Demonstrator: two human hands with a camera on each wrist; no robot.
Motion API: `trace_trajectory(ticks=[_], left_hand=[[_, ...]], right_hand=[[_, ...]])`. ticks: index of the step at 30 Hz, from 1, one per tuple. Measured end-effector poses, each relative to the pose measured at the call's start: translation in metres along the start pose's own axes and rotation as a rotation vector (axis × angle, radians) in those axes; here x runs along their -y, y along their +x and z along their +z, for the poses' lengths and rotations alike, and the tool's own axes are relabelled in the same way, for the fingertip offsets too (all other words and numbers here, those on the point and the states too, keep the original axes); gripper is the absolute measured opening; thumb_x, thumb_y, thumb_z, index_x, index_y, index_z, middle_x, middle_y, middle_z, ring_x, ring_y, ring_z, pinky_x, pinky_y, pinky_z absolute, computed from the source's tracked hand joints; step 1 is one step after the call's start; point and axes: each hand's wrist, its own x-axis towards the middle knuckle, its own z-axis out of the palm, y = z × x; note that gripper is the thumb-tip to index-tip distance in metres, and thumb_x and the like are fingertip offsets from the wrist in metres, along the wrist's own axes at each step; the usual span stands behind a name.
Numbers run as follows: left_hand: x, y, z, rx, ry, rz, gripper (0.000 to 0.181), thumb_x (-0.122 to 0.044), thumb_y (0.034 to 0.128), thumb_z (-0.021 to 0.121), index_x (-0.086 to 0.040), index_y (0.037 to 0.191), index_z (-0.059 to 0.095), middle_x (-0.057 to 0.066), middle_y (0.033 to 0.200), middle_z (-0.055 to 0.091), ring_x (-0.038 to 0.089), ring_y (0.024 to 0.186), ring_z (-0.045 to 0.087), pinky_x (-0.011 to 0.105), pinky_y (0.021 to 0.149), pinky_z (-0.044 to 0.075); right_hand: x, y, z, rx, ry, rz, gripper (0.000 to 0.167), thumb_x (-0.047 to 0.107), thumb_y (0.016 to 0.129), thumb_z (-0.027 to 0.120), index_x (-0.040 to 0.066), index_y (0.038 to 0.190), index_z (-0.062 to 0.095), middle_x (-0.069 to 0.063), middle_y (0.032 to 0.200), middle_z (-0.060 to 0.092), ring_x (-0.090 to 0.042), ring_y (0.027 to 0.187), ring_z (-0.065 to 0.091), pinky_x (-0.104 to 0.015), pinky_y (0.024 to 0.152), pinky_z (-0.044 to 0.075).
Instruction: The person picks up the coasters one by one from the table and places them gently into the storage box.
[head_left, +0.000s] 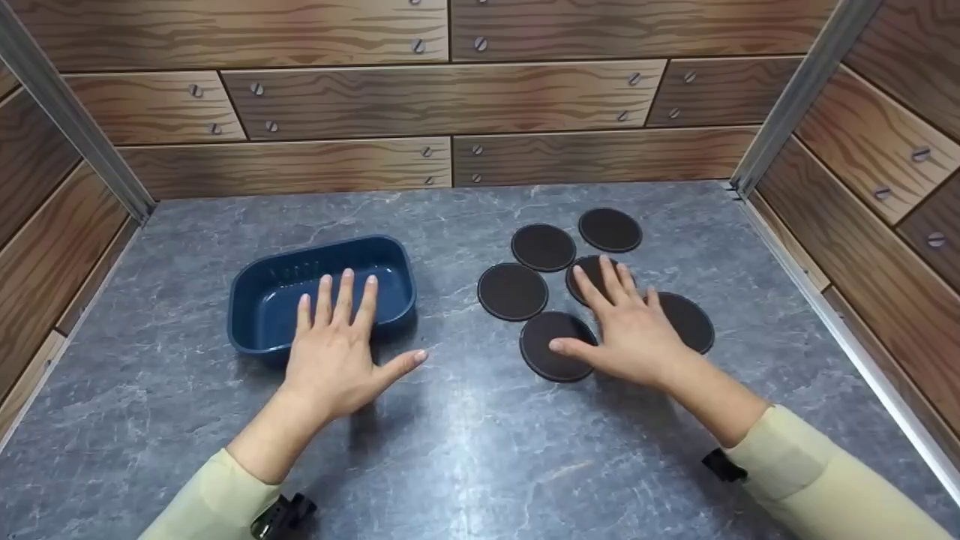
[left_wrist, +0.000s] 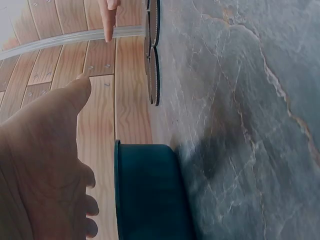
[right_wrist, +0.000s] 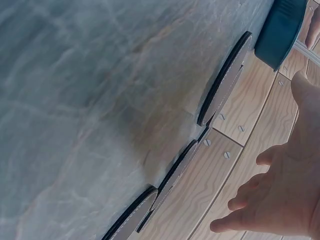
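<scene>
With fingers spread straight, my left hand (head_left: 334, 365) hovers above the near side of a dark blue rectangular tub (head_left: 257, 341). In the left wrist view the hand stays apart from the tub (left_wrist: 150, 195), and nothing is in it. My right hand (head_left: 636, 334), also spread and holding nothing, is over a group of round dark brown coasters (head_left: 512, 291). It partly hides the middle coaster (head_left: 587, 279), the near coaster (head_left: 551, 356) and the right coaster (head_left: 686, 322). A gap shows between that hand and the coasters (right_wrist: 227, 80) in the right wrist view.
Farther back lie two more coasters, one at the far right (head_left: 610, 229) and one beside it (head_left: 543, 247). The grey marbled tabletop (head_left: 465, 442) is bounded by wood-patterned panels (head_left: 450, 97) at the back and sides, with metal strips (head_left: 776, 97) at the corners.
</scene>
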Motion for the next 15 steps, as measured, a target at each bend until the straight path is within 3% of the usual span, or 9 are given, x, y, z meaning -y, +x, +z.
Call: trace_trajectory(ticks=[7, 15], left_hand=[[0.015, -0.004, -0.006, -0.025, 0.008, -0.009, 0.122, -0.094, 0.0890, 0.035, -0.005, 0.170, 0.016, 0.027, 0.173, 0.007, 0.050, 0.159, 0.002, 0.067, 0.125, 0.002], [0.042, -0.010, -0.020, -0.054, 0.031, -0.021, 0.120, -0.093, 0.0901, 0.033, -0.005, 0.170, 0.018, 0.029, 0.173, 0.008, 0.053, 0.158, 0.006, 0.068, 0.124, 0.001]], right_hand=[[0.013, 0.009, -0.005, -0.003, -0.010, -0.012, 0.116, 0.092, 0.087, 0.046, 0.023, 0.173, 0.006, -0.016, 0.176, -0.009, -0.042, 0.161, -0.004, -0.078, 0.118, 0.008], [0.050, 0.026, -0.012, -0.009, -0.020, -0.062, 0.114, 0.089, 0.090, 0.049, 0.027, 0.172, 0.002, -0.012, 0.176, -0.012, -0.039, 0.161, -0.006, -0.072, 0.122, 0.006]])
